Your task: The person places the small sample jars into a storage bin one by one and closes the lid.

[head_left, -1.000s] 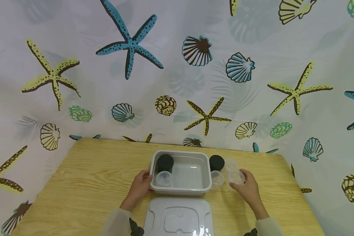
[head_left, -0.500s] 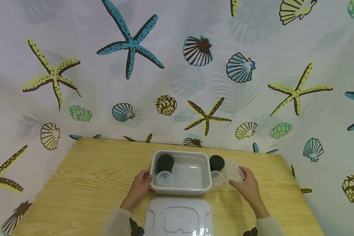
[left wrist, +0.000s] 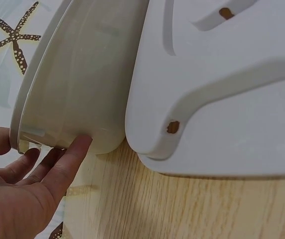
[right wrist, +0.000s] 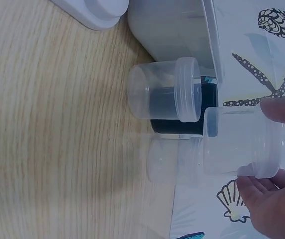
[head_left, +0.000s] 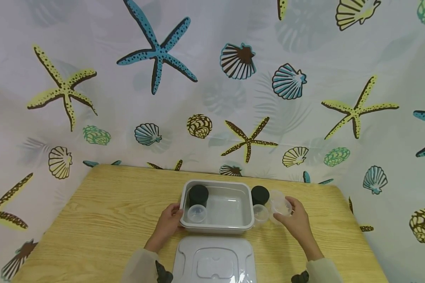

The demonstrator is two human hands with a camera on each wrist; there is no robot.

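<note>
My left hand point(head_left: 167, 225) grips the left end of a light grey plastic bin point(head_left: 219, 226), thumb at the rim and fingers against the outer wall in the left wrist view. Inside the bin's left part stand a black-topped jar point(head_left: 198, 194) and a small clear jar point(head_left: 197, 214). With thumb and fingers, my right hand point(head_left: 298, 223) holds another clear plastic jar point(right wrist: 232, 142) by its rim, raised over the table. Close beneath it, right of the bin, stand a clear jar point(right wrist: 152, 92), a second clear jar point(right wrist: 165, 162) and a black jar point(head_left: 260, 195).
A pale grey lid point(head_left: 216, 261) lies flat on the wooden table point(head_left: 120, 204) in front of the bin. A white curtain point(head_left: 212, 90) printed with starfish and shells hangs behind the table and along both sides.
My right hand has shifted slightly away from me and to the left, carrying the clear jar. My left hand and the bin stay in place.
</note>
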